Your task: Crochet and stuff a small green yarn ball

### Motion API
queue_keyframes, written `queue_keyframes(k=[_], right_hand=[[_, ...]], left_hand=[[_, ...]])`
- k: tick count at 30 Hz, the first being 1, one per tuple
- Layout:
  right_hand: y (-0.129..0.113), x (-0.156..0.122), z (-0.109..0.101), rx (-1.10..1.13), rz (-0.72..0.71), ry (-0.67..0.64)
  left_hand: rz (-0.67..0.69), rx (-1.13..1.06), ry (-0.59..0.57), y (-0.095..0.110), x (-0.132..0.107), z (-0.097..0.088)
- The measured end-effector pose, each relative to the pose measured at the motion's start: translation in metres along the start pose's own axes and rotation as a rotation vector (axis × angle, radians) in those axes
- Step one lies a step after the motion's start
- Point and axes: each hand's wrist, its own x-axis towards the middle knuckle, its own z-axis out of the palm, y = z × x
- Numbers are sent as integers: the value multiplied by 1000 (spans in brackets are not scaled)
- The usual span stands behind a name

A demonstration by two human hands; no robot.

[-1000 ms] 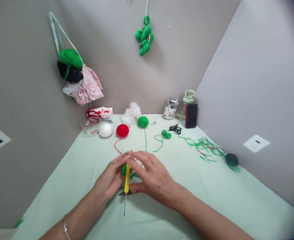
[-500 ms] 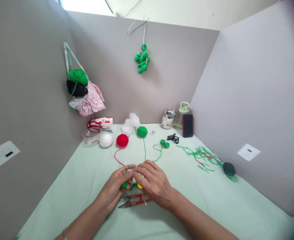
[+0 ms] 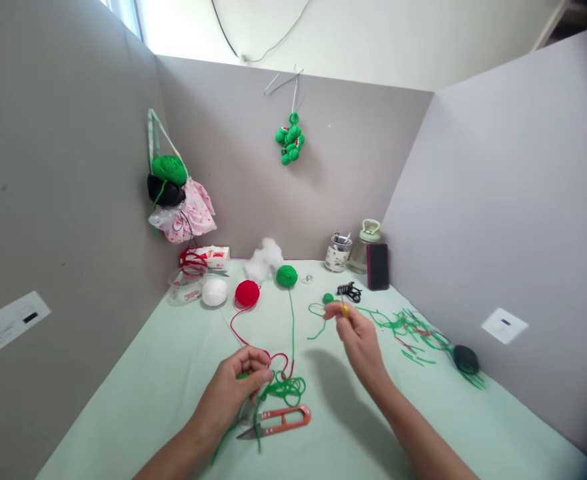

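My left hand (image 3: 230,390) is closed in a pinch around a small green crochet piece (image 3: 243,377), mostly hidden by the fingers. Green strands hang below it. Just right of those fingers lies a loose tangle of green yarn (image 3: 288,388), with a red yarn loop beside it. Orange-red thread snips (image 3: 286,419) lie in front, partly under the hanging strands. Raised over the table to the right, my right hand (image 3: 360,340) grips what looks like a crochet hook (image 3: 344,310) with a yellow handle and a thin metal shaft.
Behind the hands sit a white yarn ball (image 3: 215,292), a red one (image 3: 247,293), a green one (image 3: 286,276) and white stuffing (image 3: 264,259). Green scraps (image 3: 413,327), a black claw clip (image 3: 349,291), a phone (image 3: 378,267) and a bottle (image 3: 364,247) are at right.
My right hand has moved away from the left, up and to the right, with the hook. The green tangle and the snips now show more fully. The view has shifted slightly.
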Motion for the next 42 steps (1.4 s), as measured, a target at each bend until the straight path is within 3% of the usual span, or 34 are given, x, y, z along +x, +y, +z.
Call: queue_keyframes(k=[4, 7, 13, 16, 23, 26, 29, 35, 42], right_hand=[[-28, -30, 29, 294, 170, -393], [-39, -46, 44, 359, 253, -727], [-34, -38, 31, 305, 258, -908], [-33, -35, 27, 380, 281, -915], [-37, -44, 40, 639, 515, -797], [-43, -47, 40, 685, 577, -771], [-46, -45, 38, 678, 597, -752], [-30, -38, 42, 726, 676, -712], [-18, -29, 34, 765, 690, -634]], left_hand=[[67, 108, -41, -2, -3, 4], [100, 118, -54, 1, -7, 7], [166, 302, -18, 3, -8, 5], [209, 379, -9, 4, -8, 2], [324, 648, -97, 3, -10, 1], [336, 652, -99, 6, -10, 3], [306, 518, -105, 11, -9, 1], [41, 146, -141, 4, -2, -5], [-51, -205, -180, 6, -3, -8]])
